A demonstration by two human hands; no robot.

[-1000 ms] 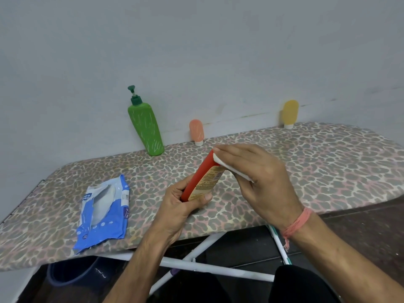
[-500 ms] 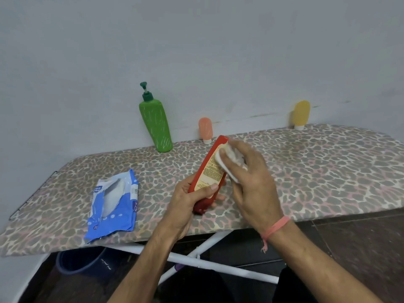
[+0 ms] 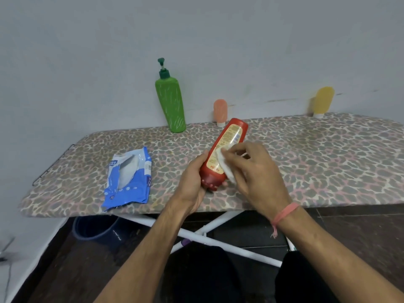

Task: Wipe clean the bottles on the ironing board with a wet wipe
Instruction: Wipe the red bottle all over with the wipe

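Observation:
A red bottle [image 3: 231, 136] with a yellow label is tilted above the leopard-print ironing board [image 3: 317, 162], cap end down. My left hand [image 3: 192, 182] grips its lower part. My right hand [image 3: 255, 171] presses a white wet wipe [image 3: 225, 165] against the label's lower half. A tall green pump bottle [image 3: 171, 101] stands upright at the board's back edge by the wall. A small orange tube [image 3: 220, 111] stands beside it, and a yellow tube [image 3: 322, 101] stands farther right.
A blue wet-wipe pack [image 3: 127, 178] lies open on the board's left part. The grey wall runs right behind the bottles. Under the board are white metal legs [image 3: 218, 241] and a dark blue bucket [image 3: 96, 228] on a dark floor.
My right hand with the wipe has slid down the red bottle from its top end to the lower label. The bottle now points more upright and away from me.

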